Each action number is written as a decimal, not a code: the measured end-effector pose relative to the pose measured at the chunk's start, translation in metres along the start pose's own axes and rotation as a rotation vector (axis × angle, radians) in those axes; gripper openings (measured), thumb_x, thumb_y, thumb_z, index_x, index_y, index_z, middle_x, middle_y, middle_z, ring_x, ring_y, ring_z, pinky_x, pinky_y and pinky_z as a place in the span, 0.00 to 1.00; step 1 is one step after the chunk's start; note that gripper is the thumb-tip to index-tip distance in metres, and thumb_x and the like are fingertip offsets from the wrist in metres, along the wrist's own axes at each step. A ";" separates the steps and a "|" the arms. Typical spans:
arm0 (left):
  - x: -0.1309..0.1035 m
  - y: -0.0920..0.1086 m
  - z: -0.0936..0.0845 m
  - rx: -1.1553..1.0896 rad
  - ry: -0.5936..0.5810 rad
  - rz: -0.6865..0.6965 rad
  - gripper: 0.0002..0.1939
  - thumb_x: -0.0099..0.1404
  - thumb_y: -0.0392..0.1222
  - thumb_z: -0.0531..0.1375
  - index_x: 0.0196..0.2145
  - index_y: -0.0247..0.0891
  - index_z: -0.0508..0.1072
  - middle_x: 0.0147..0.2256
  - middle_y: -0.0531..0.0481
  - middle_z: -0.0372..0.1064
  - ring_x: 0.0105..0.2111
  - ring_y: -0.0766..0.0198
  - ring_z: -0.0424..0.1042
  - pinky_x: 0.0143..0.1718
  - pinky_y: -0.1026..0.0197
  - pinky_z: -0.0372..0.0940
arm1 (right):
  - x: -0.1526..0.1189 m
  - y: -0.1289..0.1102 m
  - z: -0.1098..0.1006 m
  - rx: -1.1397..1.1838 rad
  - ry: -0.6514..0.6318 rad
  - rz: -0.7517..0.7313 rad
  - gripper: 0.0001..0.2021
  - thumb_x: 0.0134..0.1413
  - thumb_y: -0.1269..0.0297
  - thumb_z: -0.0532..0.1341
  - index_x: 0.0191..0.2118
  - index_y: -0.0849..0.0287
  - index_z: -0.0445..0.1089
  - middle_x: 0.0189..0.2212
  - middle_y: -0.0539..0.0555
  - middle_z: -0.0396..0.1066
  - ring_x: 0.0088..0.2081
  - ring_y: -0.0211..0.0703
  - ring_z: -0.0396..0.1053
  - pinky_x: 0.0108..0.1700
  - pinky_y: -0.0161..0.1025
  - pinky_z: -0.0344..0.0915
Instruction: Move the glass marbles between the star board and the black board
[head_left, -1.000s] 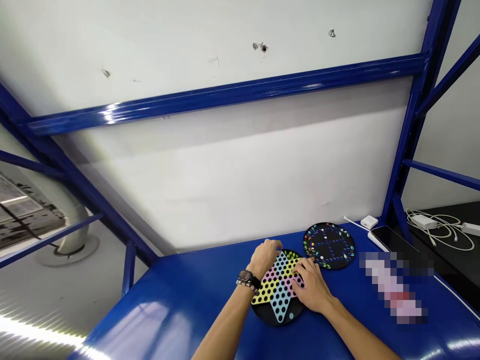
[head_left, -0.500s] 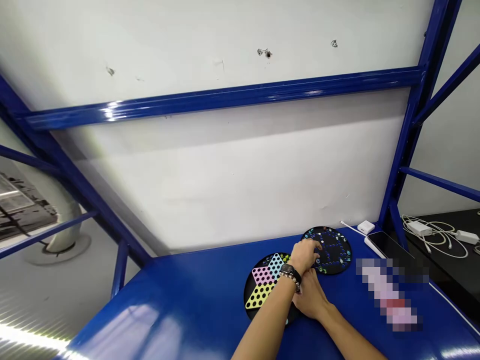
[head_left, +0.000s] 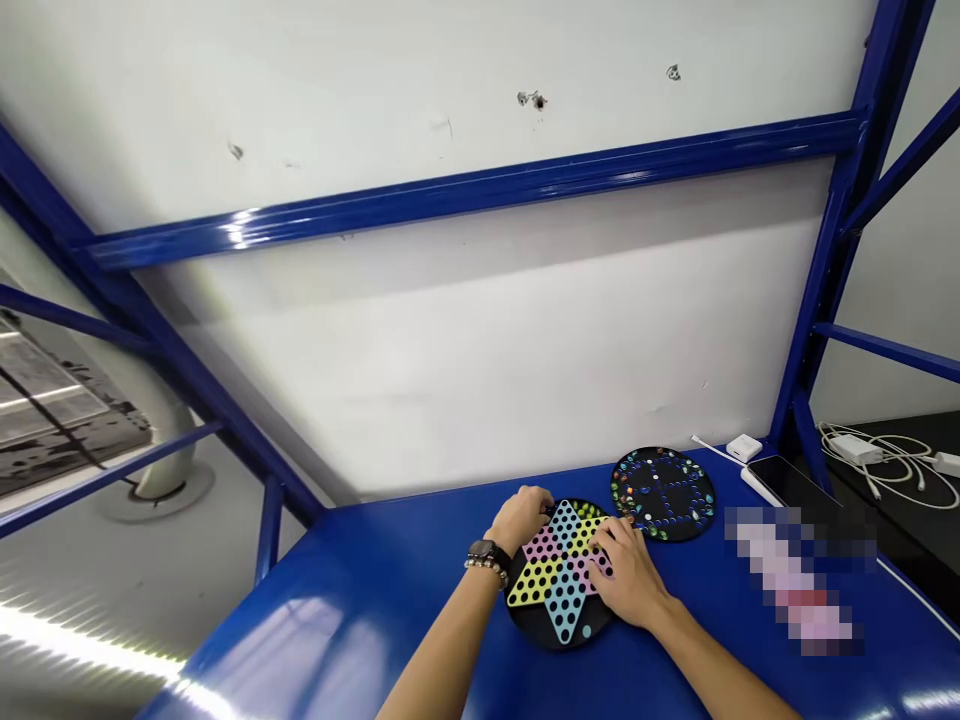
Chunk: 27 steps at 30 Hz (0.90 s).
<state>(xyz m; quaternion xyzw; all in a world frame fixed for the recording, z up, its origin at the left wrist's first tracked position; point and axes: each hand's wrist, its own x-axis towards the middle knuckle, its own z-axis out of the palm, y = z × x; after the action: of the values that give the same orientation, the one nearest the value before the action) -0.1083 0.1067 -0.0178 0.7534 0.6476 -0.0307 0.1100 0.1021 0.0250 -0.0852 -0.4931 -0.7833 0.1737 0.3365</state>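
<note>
A round black Chinese checkers board (head_left: 564, 632), with a coloured star of holes, lies on the blue table. My left hand (head_left: 520, 520) is at its upper left rim, fingers curled down; what they hold, if anything, is hidden. Over the right side of the star lies my right hand (head_left: 630, 575), fingers apart and touching the board, nothing visible in them. Yellow-green marbles (head_left: 589, 511) sit in the board's top right section. Behind on the right is a second round black board (head_left: 675, 500) with glass marbles around its ring.
To the right lie a phone (head_left: 787, 482), a white charger (head_left: 744, 447) with a cable, and a blurred-out pinkish item (head_left: 795, 580). Blue frame bars (head_left: 480, 190) cross the white wall behind. Tangled white cables (head_left: 892, 455) rest on a black surface at far right.
My left hand has moved from the second board back left to the checkers board's upper left rim. My right hand, previously beneath the left wrist, now spreads over the star's right side.
</note>
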 end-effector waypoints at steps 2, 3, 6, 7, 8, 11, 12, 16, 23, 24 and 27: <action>0.000 0.003 0.005 0.023 -0.005 0.009 0.17 0.61 0.31 0.60 0.47 0.42 0.78 0.46 0.44 0.78 0.45 0.57 0.78 0.42 0.63 0.70 | 0.000 0.000 0.000 -0.002 -0.001 0.000 0.05 0.55 0.70 0.59 0.37 0.53 0.67 0.42 0.53 0.69 0.46 0.47 0.67 0.51 0.47 0.65; 0.001 0.005 0.005 0.033 -0.006 0.018 0.18 0.60 0.30 0.60 0.48 0.42 0.78 0.48 0.43 0.77 0.46 0.56 0.77 0.43 0.62 0.70 | 0.000 0.001 0.000 0.001 -0.004 0.001 0.05 0.55 0.70 0.59 0.37 0.53 0.67 0.42 0.53 0.69 0.46 0.47 0.67 0.51 0.47 0.65; 0.005 0.008 0.003 0.062 -0.021 0.070 0.22 0.59 0.27 0.59 0.49 0.43 0.77 0.51 0.44 0.75 0.48 0.56 0.76 0.45 0.62 0.70 | 0.000 0.001 0.000 0.011 -0.009 0.005 0.04 0.56 0.70 0.59 0.37 0.54 0.67 0.43 0.53 0.69 0.47 0.47 0.67 0.51 0.47 0.64; 0.006 0.008 0.002 0.071 -0.029 0.092 0.23 0.59 0.26 0.58 0.49 0.43 0.77 0.51 0.45 0.75 0.48 0.57 0.77 0.45 0.63 0.70 | 0.000 0.001 0.000 0.012 -0.008 0.006 0.04 0.56 0.70 0.59 0.37 0.54 0.67 0.43 0.53 0.69 0.47 0.47 0.67 0.51 0.47 0.64; 0.007 0.008 0.000 0.081 -0.039 0.110 0.24 0.59 0.25 0.58 0.49 0.44 0.77 0.51 0.46 0.75 0.47 0.58 0.77 0.45 0.64 0.70 | 0.000 0.001 0.000 0.011 -0.006 0.008 0.04 0.56 0.70 0.59 0.37 0.54 0.67 0.43 0.53 0.69 0.47 0.47 0.67 0.51 0.48 0.64; 0.007 0.009 -0.005 0.124 -0.063 0.140 0.25 0.58 0.23 0.58 0.49 0.44 0.77 0.51 0.47 0.75 0.46 0.58 0.77 0.44 0.64 0.71 | 0.000 0.001 0.000 0.010 -0.003 0.010 0.05 0.55 0.71 0.60 0.37 0.54 0.67 0.42 0.53 0.69 0.46 0.47 0.67 0.51 0.48 0.64; 0.007 0.010 -0.006 0.143 -0.068 0.142 0.24 0.58 0.24 0.58 0.48 0.44 0.77 0.51 0.47 0.76 0.46 0.57 0.77 0.45 0.63 0.71 | 0.001 0.000 0.000 0.012 -0.004 0.012 0.05 0.55 0.71 0.60 0.37 0.53 0.68 0.42 0.53 0.69 0.46 0.47 0.67 0.51 0.48 0.64; 0.007 0.011 -0.007 0.217 -0.091 0.140 0.15 0.60 0.29 0.62 0.44 0.41 0.78 0.50 0.43 0.75 0.47 0.53 0.78 0.47 0.58 0.72 | 0.001 -0.001 -0.002 0.027 -0.004 0.023 0.05 0.55 0.70 0.60 0.37 0.53 0.67 0.42 0.53 0.69 0.46 0.47 0.67 0.51 0.48 0.65; 0.004 0.012 -0.005 0.308 -0.112 0.165 0.14 0.64 0.33 0.62 0.47 0.41 0.76 0.48 0.41 0.76 0.46 0.51 0.78 0.47 0.55 0.73 | 0.001 -0.001 -0.001 0.007 -0.003 0.014 0.05 0.55 0.70 0.60 0.37 0.53 0.67 0.43 0.53 0.70 0.47 0.48 0.67 0.52 0.48 0.65; 0.003 0.012 -0.005 0.319 -0.107 0.167 0.14 0.65 0.32 0.62 0.48 0.40 0.76 0.48 0.41 0.77 0.46 0.51 0.78 0.47 0.54 0.73 | 0.001 -0.001 -0.001 0.005 -0.002 0.011 0.05 0.55 0.70 0.60 0.37 0.53 0.68 0.43 0.53 0.70 0.47 0.48 0.67 0.52 0.48 0.65; 0.000 0.013 -0.004 0.340 -0.089 0.170 0.14 0.66 0.33 0.61 0.49 0.39 0.75 0.46 0.40 0.77 0.45 0.50 0.79 0.46 0.53 0.73 | 0.001 -0.002 -0.002 0.017 -0.001 0.013 0.05 0.55 0.70 0.60 0.37 0.53 0.68 0.42 0.53 0.70 0.47 0.48 0.67 0.52 0.48 0.65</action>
<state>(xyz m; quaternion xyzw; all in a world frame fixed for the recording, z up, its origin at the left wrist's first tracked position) -0.0965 0.1055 -0.0118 0.8109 0.5617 -0.1637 0.0119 0.1019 0.0248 -0.0828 -0.4951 -0.7787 0.1829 0.3391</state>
